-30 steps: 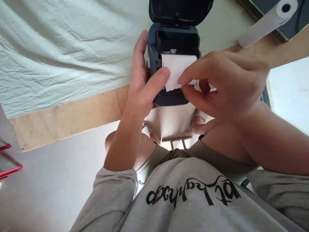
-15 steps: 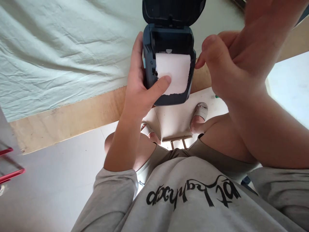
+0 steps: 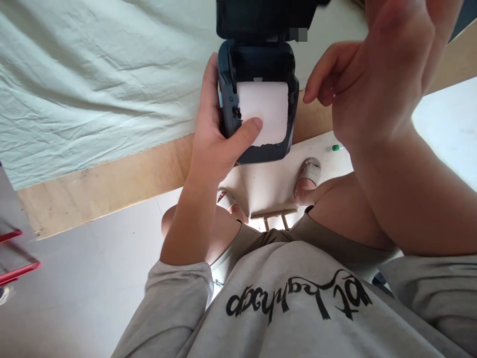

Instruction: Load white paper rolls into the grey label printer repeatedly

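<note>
My left hand (image 3: 218, 144) grips a dark portable label printer (image 3: 227, 74) from its left side. The thumb of that hand lies on the white paper roll (image 3: 266, 107) seated inside the body, while the fingers wrap behind the case. Hinged up at the top is the black lid (image 3: 257, 20), partly cut off by the frame's edge. To the right of the printer and apart from it hovers my right hand (image 3: 367, 84). Its fingers are bent, its raised thumb is blurred and stands away from them, and I see nothing held in it.
Behind the printer spreads a pale green cloth (image 3: 104, 89) over a surface with a wooden edge (image 3: 112, 186). Below are my legs and sandals (image 3: 311, 169), a wooden stool edge (image 3: 274, 214) and a small green-tipped item (image 3: 336, 147). Red bars (image 3: 20, 272) show at far left.
My right hand has turned and shifted slightly, its thumb lifting away from the fingers. The printer has moved a little to the left in my left hand, and its lid has tilted.
</note>
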`<state>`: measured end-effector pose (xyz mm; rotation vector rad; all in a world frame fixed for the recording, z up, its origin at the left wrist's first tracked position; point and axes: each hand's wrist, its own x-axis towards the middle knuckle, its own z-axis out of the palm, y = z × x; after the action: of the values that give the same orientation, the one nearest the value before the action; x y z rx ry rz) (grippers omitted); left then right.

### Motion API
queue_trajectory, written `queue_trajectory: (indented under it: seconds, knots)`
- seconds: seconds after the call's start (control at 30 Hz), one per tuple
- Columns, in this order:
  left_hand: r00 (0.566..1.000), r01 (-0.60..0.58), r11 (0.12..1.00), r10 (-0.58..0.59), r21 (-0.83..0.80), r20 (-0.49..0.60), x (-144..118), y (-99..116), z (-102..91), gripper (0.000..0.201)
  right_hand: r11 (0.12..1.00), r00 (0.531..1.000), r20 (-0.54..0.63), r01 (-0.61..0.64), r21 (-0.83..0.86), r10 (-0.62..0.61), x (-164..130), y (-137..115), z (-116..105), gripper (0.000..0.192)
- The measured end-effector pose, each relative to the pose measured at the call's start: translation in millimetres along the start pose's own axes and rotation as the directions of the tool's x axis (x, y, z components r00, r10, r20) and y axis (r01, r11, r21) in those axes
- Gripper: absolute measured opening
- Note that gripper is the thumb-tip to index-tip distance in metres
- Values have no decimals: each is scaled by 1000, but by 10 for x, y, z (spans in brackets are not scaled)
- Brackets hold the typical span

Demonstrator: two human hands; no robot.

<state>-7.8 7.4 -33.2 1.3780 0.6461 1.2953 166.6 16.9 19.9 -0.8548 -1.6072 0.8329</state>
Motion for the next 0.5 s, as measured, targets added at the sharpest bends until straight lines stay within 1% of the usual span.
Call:
queue_trajectory:
  seconds: [0.07, 0.1, 0.13, 0.2, 0.27, 0.33, 0.4, 0.47, 0.5]
  knots:
    - [999, 6, 1000, -5, 23, -33, -3, 1, 9, 57, 999, 999, -13, 43, -27, -44, -18, -5, 3, 60]
    - [999, 8, 999, -6, 37, -47, -4, 8, 17, 58, 997, 999, 14, 46, -62, -46, -23, 12, -1, 59]
    - [998, 12, 999, -9, 50, -56, -6, 20, 29, 59, 994, 998, 41, 43, -98, -39, -27, 37, -7, 55]
    - [996, 35, 996, -29, 76, -88, -10, 55, 60, 59, 987, 998, 53, 52, -152, -44, -30, 98, -24, 44]
    - [990, 67, 994, -55, 90, -133, -17, 93, 102, 56, 982, 995, 101, 34, -185, -16, -34, 147, -37, 40]
    - [986, 49, 994, -32, 102, -162, -25, 128, 146, 54, 978, 978, 190, -50, -205, 90, -39, 171, -41, 48]
    - [982, 40, 995, -21, 96, -187, -31, 162, 186, 50, 967, 939, 281, -142, -212, 199, -42, 177, -32, 61]
    - [973, 74, 995, -57, 70, -225, -33, 202, 221, 40, 966, 915, 332, -173, -193, 230, -40, 178, -18, 69]
    - [967, 108, 993, -93, 50, -236, -32, 224, 236, 36, 969, 914, 339, -169, -180, 222, -38, 180, -12, 70]
